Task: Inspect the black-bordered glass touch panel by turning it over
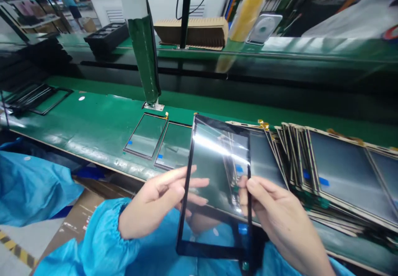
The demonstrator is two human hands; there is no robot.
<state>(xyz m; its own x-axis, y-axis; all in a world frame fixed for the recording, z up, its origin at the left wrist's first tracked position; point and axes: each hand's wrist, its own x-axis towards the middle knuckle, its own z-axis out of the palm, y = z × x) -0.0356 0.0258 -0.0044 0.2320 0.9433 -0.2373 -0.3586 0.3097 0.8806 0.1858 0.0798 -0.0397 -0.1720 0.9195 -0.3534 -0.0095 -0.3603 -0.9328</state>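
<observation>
A clear glass touch panel (214, 176) with a black border is held up, tilted, above the bench's front edge. My left hand (158, 201) grips its left border, the thumb in front and the fingers showing through the glass behind. On the right border, my right hand (276, 209) pinches the panel between thumb and fingers. A blue tab (243, 228) shows near its lower right corner. Two similar panels, one framed panel (146, 137) and another panel (174, 143) partly behind the held one, lie flat on the green bench.
A fanned stack of panels (338, 164) leans along the right of the green bench (93, 118). A green-wrapped post (143, 60) rises from the bench. Black frames (34, 98) lie at the far left. Another person's blue sleeve (34, 189) is at the left edge.
</observation>
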